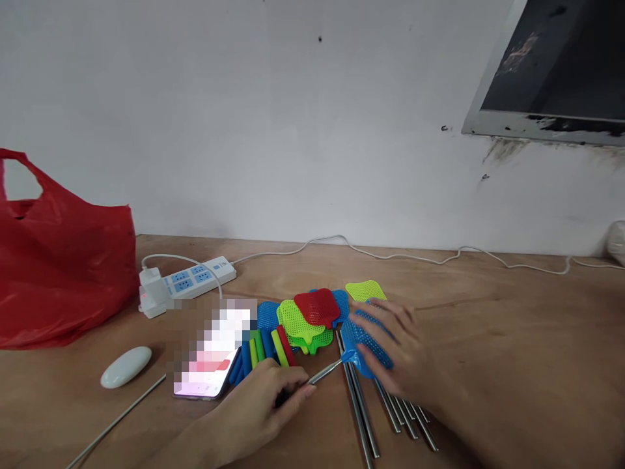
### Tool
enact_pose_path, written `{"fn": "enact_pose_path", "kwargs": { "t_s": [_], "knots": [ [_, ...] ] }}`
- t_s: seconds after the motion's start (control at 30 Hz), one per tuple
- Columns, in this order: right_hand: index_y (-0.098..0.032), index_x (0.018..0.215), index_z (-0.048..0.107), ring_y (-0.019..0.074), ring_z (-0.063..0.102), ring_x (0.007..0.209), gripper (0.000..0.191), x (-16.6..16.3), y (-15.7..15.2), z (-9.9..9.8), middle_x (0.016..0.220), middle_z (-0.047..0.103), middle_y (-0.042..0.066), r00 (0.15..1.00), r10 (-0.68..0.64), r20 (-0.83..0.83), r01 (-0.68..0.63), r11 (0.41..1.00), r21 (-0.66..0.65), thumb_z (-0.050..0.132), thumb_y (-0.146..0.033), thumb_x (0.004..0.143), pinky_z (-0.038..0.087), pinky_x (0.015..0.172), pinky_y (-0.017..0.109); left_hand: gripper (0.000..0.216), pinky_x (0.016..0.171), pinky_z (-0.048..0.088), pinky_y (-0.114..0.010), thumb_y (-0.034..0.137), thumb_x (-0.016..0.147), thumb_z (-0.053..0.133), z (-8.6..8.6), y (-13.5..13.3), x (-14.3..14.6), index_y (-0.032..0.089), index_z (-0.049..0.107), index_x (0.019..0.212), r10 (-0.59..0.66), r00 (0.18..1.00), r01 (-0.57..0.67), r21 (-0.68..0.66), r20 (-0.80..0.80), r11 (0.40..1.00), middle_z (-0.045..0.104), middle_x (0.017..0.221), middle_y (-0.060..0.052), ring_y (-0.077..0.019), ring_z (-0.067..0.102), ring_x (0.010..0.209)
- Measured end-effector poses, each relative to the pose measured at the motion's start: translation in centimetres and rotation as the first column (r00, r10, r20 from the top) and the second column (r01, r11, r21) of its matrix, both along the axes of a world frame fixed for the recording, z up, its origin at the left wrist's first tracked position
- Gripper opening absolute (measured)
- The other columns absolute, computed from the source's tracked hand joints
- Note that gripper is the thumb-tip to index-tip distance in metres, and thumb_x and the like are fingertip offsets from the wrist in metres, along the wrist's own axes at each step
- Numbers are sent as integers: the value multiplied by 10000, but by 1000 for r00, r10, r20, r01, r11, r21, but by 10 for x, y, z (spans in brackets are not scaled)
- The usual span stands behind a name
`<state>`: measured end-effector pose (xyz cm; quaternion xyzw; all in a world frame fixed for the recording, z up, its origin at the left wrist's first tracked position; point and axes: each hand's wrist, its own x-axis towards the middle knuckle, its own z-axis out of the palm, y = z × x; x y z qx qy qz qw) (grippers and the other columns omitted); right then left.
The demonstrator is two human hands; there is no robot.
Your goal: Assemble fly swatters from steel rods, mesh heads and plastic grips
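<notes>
My left hand (261,400) is closed around a thin metal rod (326,372), which points up to the right. The rod's tip meets the neck of a blue fly swatter head (355,342). Over that mesh head lies my right hand (403,348), gripping it, its fingers slightly smeared by motion. Left of it, red (316,307), yellow-green (295,319) and blue swatter heads overlap in a pile. Another yellow-green head (366,290) lies behind my right hand. Several metal rods (359,404) rest beneath my hands. Coloured tubes (267,344) lie beyond my left hand.
A phone (215,352) with a lit, blurred screen sits left of the tubes. Near it are a white mouse-shaped object (127,367) and a white power strip (195,280). A red plastic bag (68,273) stands far left. A white cable (390,256) runs along the wall.
</notes>
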<state>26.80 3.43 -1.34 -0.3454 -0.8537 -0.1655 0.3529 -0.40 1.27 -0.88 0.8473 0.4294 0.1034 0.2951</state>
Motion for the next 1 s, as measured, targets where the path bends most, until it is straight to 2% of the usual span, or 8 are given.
{"fn": "enact_pose_path", "kwargs": {
  "t_s": [0.1, 0.17, 0.27, 0.47, 0.63, 0.8, 0.9, 1.0],
  "knots": [
    [-200, 1200, 659, 276, 580, 1180, 281, -13, -9, 0, 1254, 707, 70, 971, 137, 193, -147, 988, 37, 624, -242, 924, 371, 1062, 481, 413, 664, 317, -272, 444, 1031, 369, -1, -1, 1, 204, 514, 728, -20, 1000, 20, 6, 11, 1000, 530, 667, 29, -151, 464, 629],
    [-200, 1078, 695, 238, 610, 1098, 166, -20, -11, -3, 1137, 756, 29, 968, 167, 188, -184, 980, 74, 616, -182, 933, 378, 1043, 452, 407, 659, 314, -270, 437, 1027, 382, -2, -1, 1, 202, 507, 718, -34, 999, 34, -1, 18, 999, 524, 661, 32, -147, 463, 630],
    [-201, 989, 706, 207, 618, 1030, 194, -21, -8, -8, 1046, 773, 11, 970, 176, 166, -193, 977, 90, 554, -89, 940, 400, 1001, 432, 421, 651, 311, -269, 456, 1025, 375, -5, -2, 1, 201, 482, 707, -25, 1000, 25, -14, 19, 1000, 502, 656, 30, -155, 470, 660],
    [-226, 1040, 713, 229, 607, 1044, 279, 2, 2, -2, 1109, 764, 25, 982, 43, 185, -67, 990, 127, 564, -41, 892, 418, 972, 455, 455, 667, 321, -282, 499, 1020, 342, -2, -4, 2, 199, 485, 709, 26, 1000, -26, -31, 1, 999, 498, 664, 20, -171, 472, 695],
    [-250, 1022, 711, 232, 610, 1031, 288, 10, 8, -1, 1110, 772, 10, 992, -20, 124, 0, 987, 162, 565, -34, 900, 401, 989, 460, 470, 677, 338, -280, 515, 1017, 338, 0, -4, 2, 201, 570, 755, 68, 997, -66, -53, 37, 996, 529, 676, 11, -184, 495, 730],
    [-235, 1019, 698, 239, 607, 1016, 211, 9, 13, -7, 1132, 767, 16, 992, -36, 120, 18, 989, 149, 591, -83, 919, 390, 975, 458, 478, 683, 355, -273, 521, 1021, 340, -1, -4, 2, 203, 601, 776, 78, 994, -74, -64, 74, 995, 528, 656, 14, -187, 510, 749],
    [-232, 1033, 687, 245, 606, 1003, 210, 11, 12, -6, 1149, 759, 19, 992, -1, 122, -15, 992, 122, 601, -86, 909, 400, 947, 451, 482, 686, 360, -271, 527, 1024, 342, -2, -4, 1, 206, 607, 781, 76, 994, -71, -69, 83, 995, 543, 657, 11, -191, 517, 773],
    [-226, 1167, 654, 279, 580, 1121, 276, 18, 11, 0, 1289, 683, 73, 998, 45, 49, -46, 998, 35, 613, -155, 903, 413, 967, 462, 466, 673, 355, -273, 522, 1018, 367, -3, -3, 0, 203, 605, 776, 75, 996, -71, -74, 57, 995, 576, 697, 4, -189, 515, 767]
  ]
}}
